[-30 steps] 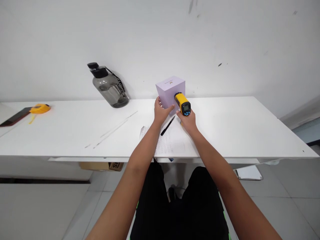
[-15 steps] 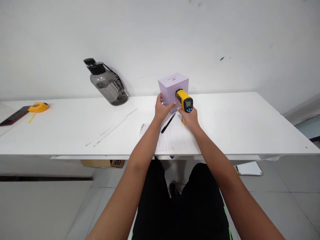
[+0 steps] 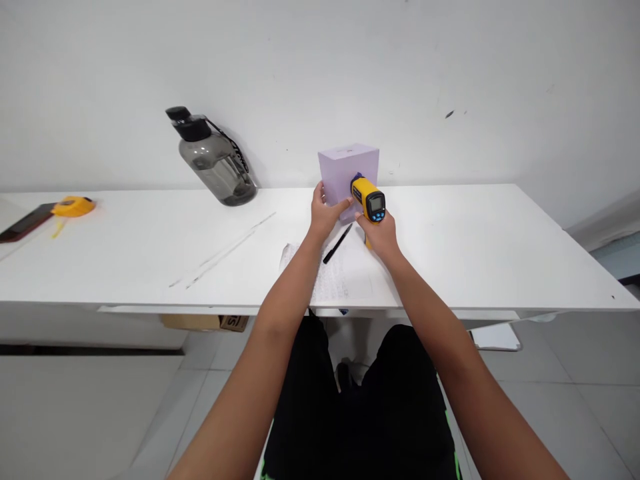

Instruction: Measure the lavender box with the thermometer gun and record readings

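Note:
A pale purple box (image 3: 340,175) stands close to the wall, and my left hand (image 3: 326,212) grips its lower left side, thumb across the front. My right hand (image 3: 381,235) is closed round the handle of a yellow and black infrared thermometer (image 3: 369,195). Its nose points at the front of the box, very near the surface; whether they touch I cannot tell. The small screen and blue buttons face me. Below the box lies a black pen (image 3: 337,244), partly over a sheet of paper with writing (image 3: 331,283), which my left forearm partly covers.
On the white table (image 3: 475,253), a grey water bottle (image 3: 217,163) stands at the back left. A yellow tape measure (image 3: 74,206) lies at the far left beside a dark flat object with a reddish edge (image 3: 27,223). Beneath the table is a cardboard box (image 3: 200,323).
The box has tipped slightly, so its top face shows less and its front more. My hands keep the same holds, and the view has shifted a little.

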`<state>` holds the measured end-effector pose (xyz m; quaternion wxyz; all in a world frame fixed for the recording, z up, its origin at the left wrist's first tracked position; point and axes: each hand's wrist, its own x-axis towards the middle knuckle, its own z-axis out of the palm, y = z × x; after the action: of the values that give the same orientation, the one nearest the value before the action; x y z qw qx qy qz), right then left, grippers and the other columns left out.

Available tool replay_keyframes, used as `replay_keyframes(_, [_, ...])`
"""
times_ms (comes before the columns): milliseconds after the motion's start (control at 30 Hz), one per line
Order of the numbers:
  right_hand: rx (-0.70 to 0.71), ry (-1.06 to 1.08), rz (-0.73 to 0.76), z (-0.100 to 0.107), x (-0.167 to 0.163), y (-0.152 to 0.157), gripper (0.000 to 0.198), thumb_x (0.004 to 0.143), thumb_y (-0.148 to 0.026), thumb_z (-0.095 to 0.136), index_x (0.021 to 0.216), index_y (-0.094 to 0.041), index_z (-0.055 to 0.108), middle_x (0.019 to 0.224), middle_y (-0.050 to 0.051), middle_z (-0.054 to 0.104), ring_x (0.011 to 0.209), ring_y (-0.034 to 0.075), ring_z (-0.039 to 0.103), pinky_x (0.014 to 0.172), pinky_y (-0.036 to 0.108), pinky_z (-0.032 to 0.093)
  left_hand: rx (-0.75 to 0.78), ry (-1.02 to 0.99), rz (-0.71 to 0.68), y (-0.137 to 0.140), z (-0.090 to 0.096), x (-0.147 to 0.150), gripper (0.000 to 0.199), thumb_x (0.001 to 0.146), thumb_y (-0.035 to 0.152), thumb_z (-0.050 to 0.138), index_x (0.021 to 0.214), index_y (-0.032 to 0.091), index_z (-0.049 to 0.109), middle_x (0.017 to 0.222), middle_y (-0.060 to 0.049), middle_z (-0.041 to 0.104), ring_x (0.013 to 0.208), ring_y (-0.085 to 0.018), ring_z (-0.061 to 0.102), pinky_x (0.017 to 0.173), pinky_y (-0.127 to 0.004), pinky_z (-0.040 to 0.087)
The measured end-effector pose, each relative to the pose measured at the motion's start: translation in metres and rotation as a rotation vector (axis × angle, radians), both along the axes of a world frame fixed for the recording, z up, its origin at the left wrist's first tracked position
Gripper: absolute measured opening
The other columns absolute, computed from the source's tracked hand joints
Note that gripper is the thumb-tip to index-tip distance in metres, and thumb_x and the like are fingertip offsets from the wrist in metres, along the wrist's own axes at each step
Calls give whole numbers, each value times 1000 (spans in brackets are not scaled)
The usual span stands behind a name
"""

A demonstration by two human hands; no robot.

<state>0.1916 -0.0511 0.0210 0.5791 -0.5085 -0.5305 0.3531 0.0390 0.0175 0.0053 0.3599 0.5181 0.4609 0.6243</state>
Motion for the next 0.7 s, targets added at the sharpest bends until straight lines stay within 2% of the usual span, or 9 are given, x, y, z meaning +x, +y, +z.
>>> replay_keyframes(100, [4,6,2,0,0,-1,44,70,-50,75,102,-19,69,98,7,75,97,26,68,92,44,52,2,-6,14,-2,2,2,100,59,37,93,147,25,46,153,-14,50,140,-32,51,115,-43,46])
replay_keyframes(200, [4,-4,-4,0,0,-1,44,71,-49,75,102,-19,69,97,6,74,96,26,68,91,44,52,-11,-42,-12,-3,2,4,97,61,33,91,146,25,46,149,-14,54,137,-31,54,114,-43,47])
replay_keyframes(467, [-9,6,28,3,1,-2,45,71,-49,75,104,-19,69,100,7,74,99,26,67,93,44,51,-46,-98,-18,0,-3,5,101,61,36,93,148,27,42,145,-13,57,134,-29,57,111,-43,50])
replay_keyframes(700, [-36,52,37,0,4,3,43,71,-50,75,98,-18,67,94,6,71,89,24,67,85,43,54,-45,-104,-31,1,-5,4,101,60,37,94,146,26,42,145,-14,57,134,-30,57,110,-42,51])
